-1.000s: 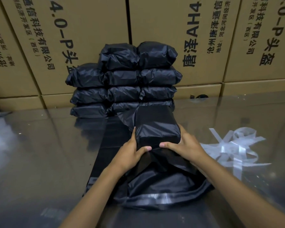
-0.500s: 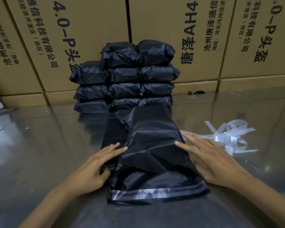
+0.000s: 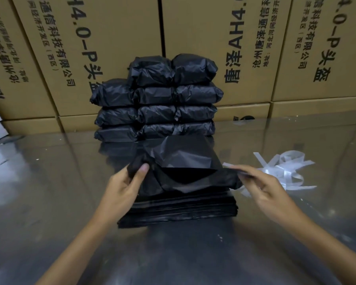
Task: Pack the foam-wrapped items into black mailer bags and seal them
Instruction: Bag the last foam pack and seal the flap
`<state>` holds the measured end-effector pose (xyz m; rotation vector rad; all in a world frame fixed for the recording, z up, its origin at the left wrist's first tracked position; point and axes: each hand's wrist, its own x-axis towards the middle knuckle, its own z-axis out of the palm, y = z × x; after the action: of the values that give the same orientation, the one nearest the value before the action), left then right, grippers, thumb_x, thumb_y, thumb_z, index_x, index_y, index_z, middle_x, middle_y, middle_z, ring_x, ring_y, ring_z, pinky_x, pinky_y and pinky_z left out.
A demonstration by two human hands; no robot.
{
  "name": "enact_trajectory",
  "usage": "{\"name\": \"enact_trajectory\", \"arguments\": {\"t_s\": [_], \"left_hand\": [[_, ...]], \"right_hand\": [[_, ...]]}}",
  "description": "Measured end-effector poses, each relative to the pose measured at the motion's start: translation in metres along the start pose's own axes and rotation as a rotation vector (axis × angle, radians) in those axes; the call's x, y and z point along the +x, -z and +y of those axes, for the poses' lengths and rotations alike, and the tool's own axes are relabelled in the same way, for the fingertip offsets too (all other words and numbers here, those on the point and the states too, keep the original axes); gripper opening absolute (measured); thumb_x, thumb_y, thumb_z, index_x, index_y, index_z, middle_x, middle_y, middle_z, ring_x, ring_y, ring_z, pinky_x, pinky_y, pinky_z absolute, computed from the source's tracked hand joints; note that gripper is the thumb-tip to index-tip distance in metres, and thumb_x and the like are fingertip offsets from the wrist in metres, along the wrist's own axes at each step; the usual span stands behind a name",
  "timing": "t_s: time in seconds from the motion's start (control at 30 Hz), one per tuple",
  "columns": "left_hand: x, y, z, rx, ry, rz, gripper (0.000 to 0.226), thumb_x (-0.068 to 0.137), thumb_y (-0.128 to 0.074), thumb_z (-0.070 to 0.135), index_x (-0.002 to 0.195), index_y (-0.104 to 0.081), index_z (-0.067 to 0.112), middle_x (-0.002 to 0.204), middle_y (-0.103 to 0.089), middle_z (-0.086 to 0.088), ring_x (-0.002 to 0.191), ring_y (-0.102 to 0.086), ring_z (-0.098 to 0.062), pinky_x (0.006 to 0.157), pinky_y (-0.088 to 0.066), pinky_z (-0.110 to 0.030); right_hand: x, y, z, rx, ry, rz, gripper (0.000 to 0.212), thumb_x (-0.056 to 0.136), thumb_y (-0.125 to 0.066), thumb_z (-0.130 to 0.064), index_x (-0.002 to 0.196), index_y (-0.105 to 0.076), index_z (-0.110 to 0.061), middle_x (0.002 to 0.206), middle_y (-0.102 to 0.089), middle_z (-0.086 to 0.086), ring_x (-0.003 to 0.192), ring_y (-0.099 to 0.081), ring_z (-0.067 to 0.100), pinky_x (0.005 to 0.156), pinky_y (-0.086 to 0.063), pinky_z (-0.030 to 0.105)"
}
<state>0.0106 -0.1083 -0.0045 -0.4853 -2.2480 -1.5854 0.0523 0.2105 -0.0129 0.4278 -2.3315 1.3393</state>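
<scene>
Head view: both hands (image 3: 119,192) (image 3: 263,188) pinch the mailer bag (image 3: 185,161).

Single head-worn wide-angle view, looking forward and down from the person's own standpoint, close over the glossy worktop (image 3: 49,202), facing a wall of cardboard boxes (image 3: 115,38) behind, forearms entering from below

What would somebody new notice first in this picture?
Probably the stack of sealed black mailer bags at the table's far edge, against the printed cardboard boxes. Next, both hands at centre: the left hand and right hand pinch the black mailer bag being folded.
</scene>
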Motion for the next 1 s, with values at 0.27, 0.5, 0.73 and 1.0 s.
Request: {"name": "enact_trajectory", "arguments": {"t_s": [0.27, 0.5, 0.73, 1.0], "left_hand": [[0.019, -0.015, 0.012, -0.03, -0.046, 0.266, 0.048, 0.097, -0.05, 0.053, 0.081, -0.051, 0.008, 0.059, -0.043, 0.001, 0.057, -0.042, -0.01, 0.054, -0.034, -0.022], [0.055, -0.036, -0.029, 0.436, 0.284, 0.149, 0.03, 0.102, -0.047, 0.033, 0.108, -0.063, 0.009, 0.104, -0.068, -0.011, 0.104, -0.061, -0.037, 0.081, -0.049, -0.04], [0.056, -0.066, -0.047, 0.798, 0.328, -0.126, 0.024, 0.104, -0.039, 0.037, 0.087, -0.041, 0.02, 0.101, -0.063, -0.014, 0.097, -0.059, -0.038, 0.07, -0.04, -0.037], [0.054, -0.049, -0.059, 0.107, 0.33, 0.11, 0.033, 0.09, -0.063, 0.01, 0.065, -0.044, 0.017, 0.058, -0.047, 0.005, 0.058, -0.044, -0.014, 0.062, -0.036, -0.029]], "right_hand": [[0.036, -0.014, -0.017, 0.024, -0.027, 0.325, 0.038, 0.105, -0.044, -0.032, 0.091, -0.059, 0.0, 0.082, -0.062, 0.023, 0.08, -0.057, 0.037, 0.067, -0.044, 0.041], [0.08, -0.028, 0.022, -0.332, -0.469, 0.111, 0.026, 0.104, -0.046, -0.024, 0.088, -0.061, -0.009, 0.083, -0.064, 0.01, 0.088, -0.058, 0.034, 0.068, -0.041, 0.038], [0.087, -0.03, 0.029, -0.337, -0.581, -0.102, 0.035, 0.104, -0.048, -0.029, 0.093, -0.065, -0.001, 0.092, -0.069, 0.017, 0.095, -0.062, 0.035, 0.076, -0.042, 0.036], [0.115, -0.04, -0.027, -0.646, -0.051, 0.197, 0.017, 0.093, -0.056, -0.019, 0.109, -0.06, -0.017, 0.109, -0.062, 0.001, 0.108, -0.052, 0.024, 0.087, -0.045, 0.038]]}}
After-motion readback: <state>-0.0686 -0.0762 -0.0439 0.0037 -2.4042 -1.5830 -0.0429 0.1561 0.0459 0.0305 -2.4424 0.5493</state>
